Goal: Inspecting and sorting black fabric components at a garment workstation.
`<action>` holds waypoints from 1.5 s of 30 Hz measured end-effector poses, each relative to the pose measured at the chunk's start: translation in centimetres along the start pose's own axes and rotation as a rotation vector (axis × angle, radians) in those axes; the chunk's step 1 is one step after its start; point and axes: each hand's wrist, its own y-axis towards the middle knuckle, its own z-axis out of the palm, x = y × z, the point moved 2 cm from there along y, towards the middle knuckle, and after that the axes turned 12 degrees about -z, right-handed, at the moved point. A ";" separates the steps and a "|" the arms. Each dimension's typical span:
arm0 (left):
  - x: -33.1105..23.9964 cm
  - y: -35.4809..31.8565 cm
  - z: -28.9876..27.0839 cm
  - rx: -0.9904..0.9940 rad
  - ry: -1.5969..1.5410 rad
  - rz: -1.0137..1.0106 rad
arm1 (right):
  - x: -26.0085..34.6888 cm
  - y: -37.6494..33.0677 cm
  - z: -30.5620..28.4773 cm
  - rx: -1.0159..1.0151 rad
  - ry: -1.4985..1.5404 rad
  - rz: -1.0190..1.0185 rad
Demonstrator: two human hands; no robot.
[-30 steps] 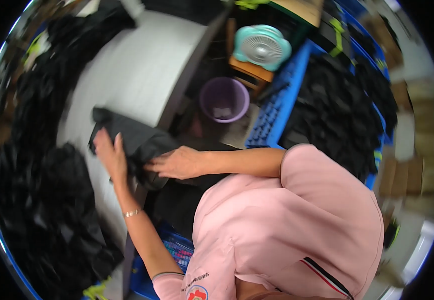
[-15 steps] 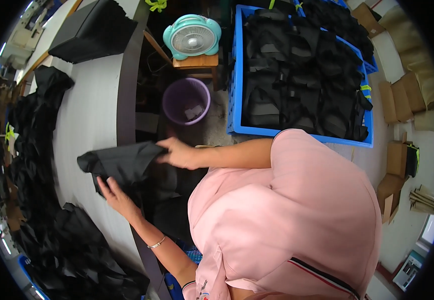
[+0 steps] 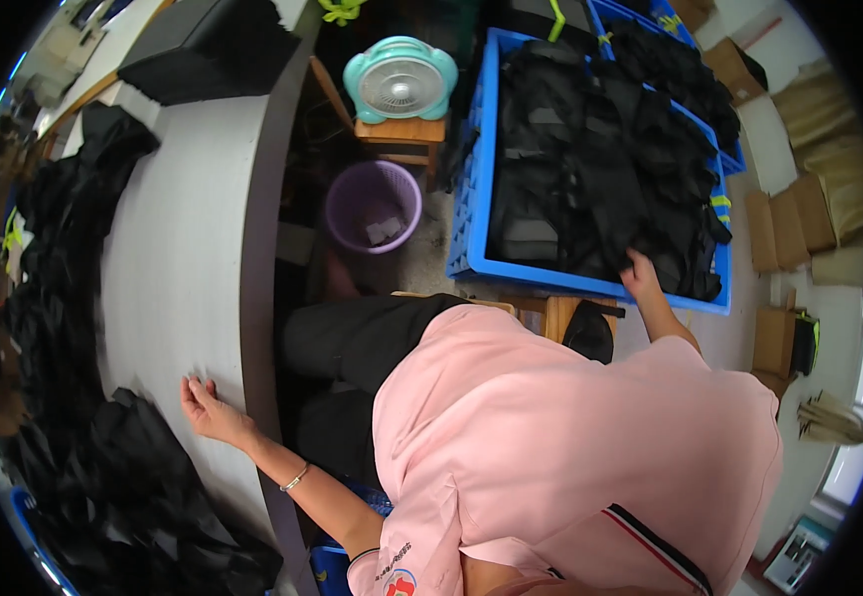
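Tabletop [image 3: 183,248]: smooth, matt, pale grey laminate-like surface with a darker edge band. Garments in the crate [image 3: 590,169]: black cloth, matt, soft and creased. Crate [image 3: 466,214]: blue moulded plastic, slightly glossy. Bin [image 3: 374,207]: lilac plastic, perforated wall. Fan [image 3: 400,79]: mint plastic with a smooth sheen. Stool [image 3: 399,134]: bare wood, matt. Cartons [image 3: 794,214]: brown paperboard, dull. Shirt [image 3: 570,447]: pink cloth, matt.

Black garments [image 3: 600,169] fill a blue crate [image 3: 471,199]; purple bin [image 3: 373,207].
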 end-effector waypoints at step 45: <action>-5.8 -1.6 1.9 -0.091 0.159 0.248 | 51.5 -17.1 61.4 0.273 0.194 -2.135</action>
